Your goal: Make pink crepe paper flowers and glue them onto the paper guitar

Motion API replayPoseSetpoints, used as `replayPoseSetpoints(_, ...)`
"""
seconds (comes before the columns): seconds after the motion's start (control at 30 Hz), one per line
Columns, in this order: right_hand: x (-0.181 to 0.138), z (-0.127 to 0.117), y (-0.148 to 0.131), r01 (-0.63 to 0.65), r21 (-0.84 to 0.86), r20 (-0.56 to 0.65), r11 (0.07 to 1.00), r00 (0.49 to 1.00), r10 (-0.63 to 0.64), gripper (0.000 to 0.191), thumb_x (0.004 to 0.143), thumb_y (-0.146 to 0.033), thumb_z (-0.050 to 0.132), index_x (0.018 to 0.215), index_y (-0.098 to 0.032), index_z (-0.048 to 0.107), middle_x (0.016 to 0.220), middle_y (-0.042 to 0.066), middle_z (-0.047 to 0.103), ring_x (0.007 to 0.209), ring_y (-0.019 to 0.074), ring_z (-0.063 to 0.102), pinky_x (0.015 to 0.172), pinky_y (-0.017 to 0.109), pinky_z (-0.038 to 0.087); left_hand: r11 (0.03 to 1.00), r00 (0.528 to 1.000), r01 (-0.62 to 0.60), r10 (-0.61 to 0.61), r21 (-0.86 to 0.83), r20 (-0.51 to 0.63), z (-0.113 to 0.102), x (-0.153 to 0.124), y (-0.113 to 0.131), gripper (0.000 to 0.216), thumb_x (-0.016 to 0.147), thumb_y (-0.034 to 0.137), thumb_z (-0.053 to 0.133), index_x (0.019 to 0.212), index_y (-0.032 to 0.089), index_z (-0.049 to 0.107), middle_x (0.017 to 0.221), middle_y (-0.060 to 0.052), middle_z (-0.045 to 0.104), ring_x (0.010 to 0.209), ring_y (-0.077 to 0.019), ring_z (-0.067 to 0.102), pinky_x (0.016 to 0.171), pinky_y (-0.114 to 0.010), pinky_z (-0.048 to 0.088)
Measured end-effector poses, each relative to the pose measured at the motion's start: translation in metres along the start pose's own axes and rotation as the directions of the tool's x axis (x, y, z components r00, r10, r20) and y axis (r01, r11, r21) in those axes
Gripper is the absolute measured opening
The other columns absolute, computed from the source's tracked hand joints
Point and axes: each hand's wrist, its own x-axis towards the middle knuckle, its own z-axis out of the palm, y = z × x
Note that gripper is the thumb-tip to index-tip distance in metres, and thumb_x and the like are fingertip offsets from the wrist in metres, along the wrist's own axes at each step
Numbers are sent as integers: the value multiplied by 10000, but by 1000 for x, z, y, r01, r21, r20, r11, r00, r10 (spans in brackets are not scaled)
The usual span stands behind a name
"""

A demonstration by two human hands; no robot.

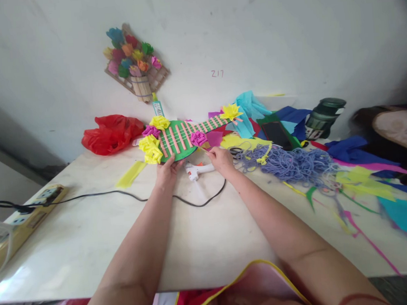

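A green paper guitar [184, 150] with pink strips and pale strings is tilted up above the table, its neck pointing right. My left hand [170, 169] grips its lower edge, thumb in front. Yellow paper flowers [150, 149] and a magenta one sit at its left end, and a yellow flower [231, 111] is at the neck's tip. My right hand [220, 159] is closed in a pinch on a thin stick [203, 149], whose tip reaches the magenta paper flower [199, 138] on the guitar's body. Beneath the hands lies a white glue gun [195, 171], partly hidden by my right hand.
A black cord [122, 191] crosses the table to a power strip [36, 210] at left. Red plastic [111, 133] lies behind. To the right are tangled purple yarn [298, 164], paper scraps, a phone [277, 135] and a dark bottle [324, 117]. A flower decoration [136, 64] hangs on the wall.
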Motion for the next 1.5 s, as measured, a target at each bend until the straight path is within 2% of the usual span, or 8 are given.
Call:
replayPoseSetpoints(0.33, 1, 2, 4, -26, 61, -35, 998, 999, 28, 214, 828, -375, 512, 832, -212, 650, 801, 20, 692, 759, 159, 597, 604, 246, 323, 1000, 1000, 16, -16, 1, -14, 1, 0, 1, 518, 667, 74, 686, 1142, 219, 541, 943, -53, 686, 685, -168, 669, 577, -253, 579)
replayPoseSetpoints(0.57, -2, 0, 3, 45, -56, -40, 997, 998, -47, 301, 886, -389, 417, 864, -218, 663, 825, 41, 686, 758, 163, 579, 588, 259, 278, 1000, 1000, 15, -15, 9, -12, 0, 1, 1, 475, 678, 73, 689, 1114, 208, 556, 894, -54, 686, 669, -164, 668, 567, -238, 574)
replayPoseSetpoints(0.77, -1, 1, 3, 78, -100, -13, 992, 997, -79, 366, 921, -382, 335, 897, -194, 649, 835, 60, 679, 753, 161, 573, 591, 262, 268, 1000, 999, 28, -28, 11, -20, 1, 0, 1, 518, 685, 89, 692, 1161, 220, 535, 961, -62, 680, 677, -161, 669, 582, -241, 574)
replayPoseSetpoints(0.9, 0, 1, 2, 56, -78, -5, 995, 998, -56, 350, 913, -381, 347, 884, -196, 644, 819, 58, 682, 760, 170, 585, 595, 260, 284, 999, 999, 32, -32, 10, -18, 1, 0, 1, 532, 674, 74, 690, 1159, 227, 534, 969, -57, 680, 690, -163, 668, 598, -256, 580)
replayPoseSetpoints(1.1, 0, 5, 3, 23, 46, -10, 999, 1000, -23, 195, 822, -316, 501, 915, -210, 634, 839, 26, 693, 788, 165, 601, 648, 249, 344, 1000, 1000, 26, -26, 7, -6, 1, 0, 1, 519, 678, 75, 686, 1153, 222, 536, 984, -66, 677, 706, -173, 673, 595, -257, 581)
replayPoseSetpoints(1.5, -3, 4, 6, 82, 13, -48, 997, 996, -81, 279, 888, -341, 410, 943, -231, 660, 869, 22, 696, 801, 159, 588, 632, 246, 316, 1000, 1000, 30, -30, 2, -5, -3, 3, -1, 531, 677, 68, 682, 1161, 226, 532, 985, -59, 678, 703, -164, 671, 581, -239, 580)
